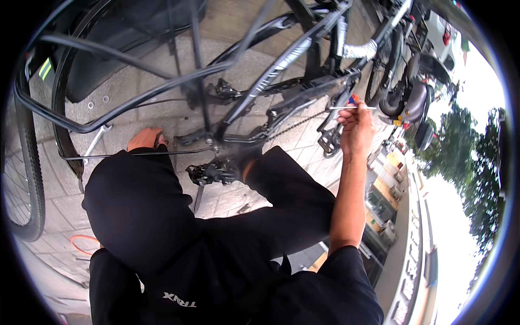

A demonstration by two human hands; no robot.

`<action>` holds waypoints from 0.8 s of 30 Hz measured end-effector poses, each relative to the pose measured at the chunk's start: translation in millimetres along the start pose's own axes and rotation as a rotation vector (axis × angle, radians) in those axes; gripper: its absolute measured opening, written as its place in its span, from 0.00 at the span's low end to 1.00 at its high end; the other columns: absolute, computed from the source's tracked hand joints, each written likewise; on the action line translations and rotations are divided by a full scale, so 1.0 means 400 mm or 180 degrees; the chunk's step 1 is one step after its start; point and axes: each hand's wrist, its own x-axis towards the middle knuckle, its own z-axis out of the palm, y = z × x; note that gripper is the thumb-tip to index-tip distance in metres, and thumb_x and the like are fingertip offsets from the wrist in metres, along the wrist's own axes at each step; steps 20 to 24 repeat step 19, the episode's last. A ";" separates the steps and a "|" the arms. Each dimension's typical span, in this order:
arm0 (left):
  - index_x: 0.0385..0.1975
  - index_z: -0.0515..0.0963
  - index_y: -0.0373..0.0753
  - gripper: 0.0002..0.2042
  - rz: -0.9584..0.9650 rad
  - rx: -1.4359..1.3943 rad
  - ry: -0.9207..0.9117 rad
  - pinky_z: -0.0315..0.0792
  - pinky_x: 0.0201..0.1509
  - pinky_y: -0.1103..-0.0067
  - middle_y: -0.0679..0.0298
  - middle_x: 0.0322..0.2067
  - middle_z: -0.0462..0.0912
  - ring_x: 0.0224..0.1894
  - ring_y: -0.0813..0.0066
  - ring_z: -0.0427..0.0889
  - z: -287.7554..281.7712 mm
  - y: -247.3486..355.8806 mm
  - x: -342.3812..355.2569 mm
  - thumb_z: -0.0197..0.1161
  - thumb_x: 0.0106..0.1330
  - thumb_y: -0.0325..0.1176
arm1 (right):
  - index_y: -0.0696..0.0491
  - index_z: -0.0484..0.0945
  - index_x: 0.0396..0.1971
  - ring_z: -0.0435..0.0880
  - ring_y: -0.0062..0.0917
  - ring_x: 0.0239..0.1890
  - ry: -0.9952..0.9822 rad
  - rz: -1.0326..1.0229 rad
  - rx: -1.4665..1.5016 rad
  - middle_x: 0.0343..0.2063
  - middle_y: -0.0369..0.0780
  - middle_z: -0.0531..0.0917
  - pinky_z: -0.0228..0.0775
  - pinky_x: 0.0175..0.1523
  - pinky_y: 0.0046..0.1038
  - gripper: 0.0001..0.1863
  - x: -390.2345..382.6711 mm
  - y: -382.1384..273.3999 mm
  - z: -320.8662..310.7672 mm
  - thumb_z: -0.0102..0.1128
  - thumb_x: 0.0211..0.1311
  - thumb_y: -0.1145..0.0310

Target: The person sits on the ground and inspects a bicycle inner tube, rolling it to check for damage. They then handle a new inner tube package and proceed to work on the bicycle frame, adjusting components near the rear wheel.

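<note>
A bicycle with a black-and-silver frame (265, 81) fills the space before me. My right hand (357, 127) is raised beside the frame, closed with its fingers pinching a thin pale rod (352, 108). A small red-and-blue piece (352, 99) shows at those fingertips; whether it belongs to the rod I cannot tell. Below and left of that hand are the chain (297, 126) and a black pedal (329, 142). My left hand (146, 139) is low over the paving, its fingers curled and partly hidden. A silver spanner (97, 142) lies to its left.
A second pedal (212, 172) is close to my leg. Black curved tubes (135, 89) cross the upper left, near a bicycle wheel (24, 179). An orange loop (82, 244) lies on the paving (59, 197). A parked scooter (414, 103) stands at the far right.
</note>
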 end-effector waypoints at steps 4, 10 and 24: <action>0.45 0.82 0.38 0.10 -0.0085 0.0113 -0.0620 0.77 0.46 0.62 0.50 0.37 0.84 0.40 0.47 0.84 0.008 -0.031 0.009 0.66 0.65 0.28 | 0.60 0.79 0.47 0.88 0.26 0.30 -0.0216 0.0160 -0.0901 0.33 0.42 0.85 0.81 0.36 0.26 0.15 -0.080 -0.014 -0.074 0.51 0.82 0.63; 0.47 0.82 0.39 0.10 -0.0346 0.0521 -0.1776 0.78 0.48 0.64 0.51 0.40 0.86 0.42 0.49 0.85 0.049 -0.131 0.035 0.66 0.68 0.32 | 0.61 0.81 0.44 0.88 0.26 0.33 -0.2470 0.1278 -0.2959 0.30 0.42 0.86 0.79 0.42 0.30 0.15 -0.088 0.161 -0.147 0.52 0.76 0.64; 0.52 0.80 0.38 0.14 -0.0702 -0.1007 -0.0322 0.78 0.51 0.66 0.54 0.47 0.88 0.45 0.53 0.87 0.022 -0.188 -0.041 0.67 0.72 0.37 | 0.54 0.81 0.56 0.91 0.33 0.35 -0.2950 0.2019 -0.0398 0.42 0.45 0.90 0.83 0.37 0.35 0.18 -0.012 0.693 -0.050 0.59 0.72 0.62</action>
